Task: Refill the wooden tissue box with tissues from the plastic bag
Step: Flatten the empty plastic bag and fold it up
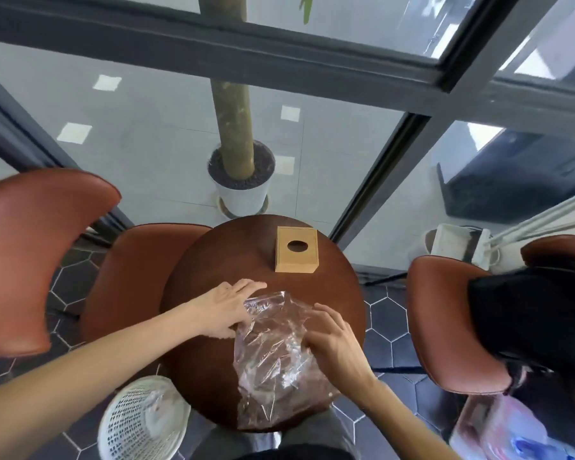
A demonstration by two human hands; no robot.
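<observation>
Tissues are being sought in the plastic bag (pixel 274 356), which is lying crumpled across the near half of the round wooden table (pixel 219 260), from the centre toward 6 o'clock. The left hand (pixel 228 308) is being laid on the bag's upper-left corner, at about 9 o'clock of the bag, fingers stretched nearly flat and only loosely spread; whether film is being pinched beneath them cannot be told. The right hand (pixel 334 340) is being pressed on the bag's right edge at 3 o'clock, fingers curled and seemingly gathering the plastic, though a firm hold is not being shown. The wooden tissue box (pixel 296 250) is standing apart from both hands at 12 o'clock, near the far edge, its oval slot facing up and nothing showing in it. A white mesh bin (pixel 140 423) is sitting on the floor at 7 o'clock, and brown chairs (pixel 30 257) are flanking the table. From here the thin film could be torn or dragged over the near edge if it is pulled while only lightly pinned. The bag's contents are being obscured by glare and creases, so no tissues can be made out, and its lower end is being lost against the person's lap.
</observation>
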